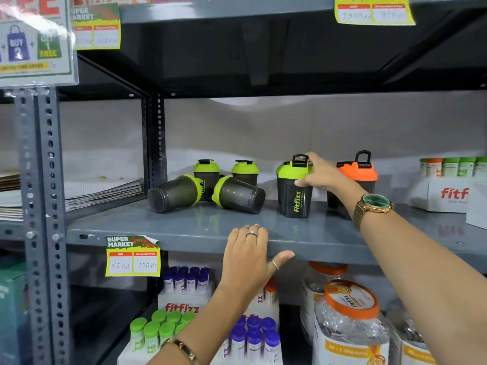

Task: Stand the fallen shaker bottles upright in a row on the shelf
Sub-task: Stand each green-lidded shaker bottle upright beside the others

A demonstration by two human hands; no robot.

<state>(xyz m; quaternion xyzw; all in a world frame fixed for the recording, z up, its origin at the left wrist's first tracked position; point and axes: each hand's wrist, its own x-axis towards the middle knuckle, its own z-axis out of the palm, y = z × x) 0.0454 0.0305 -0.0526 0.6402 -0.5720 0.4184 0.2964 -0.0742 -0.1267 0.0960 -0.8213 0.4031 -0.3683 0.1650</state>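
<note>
Right hand [320, 172] closed around the green lid of an upright shaker bottle [294, 191], thumb on the near side, fingers over the top by the black carry loop. Left hand [247, 255] not gripping anything, only resting on the front edge of the shelf [184, 227]. Just right of the held bottle, an orange-lidded shaker [357, 177], upright too. Further left, two fallen shakers [174, 193] and [238, 194] lying on their sides, bases toward the camera. Behind them, two green-lidded shakers [207, 175] standing. Judged about half done: two still to raise, and no straight row yet.
</note>
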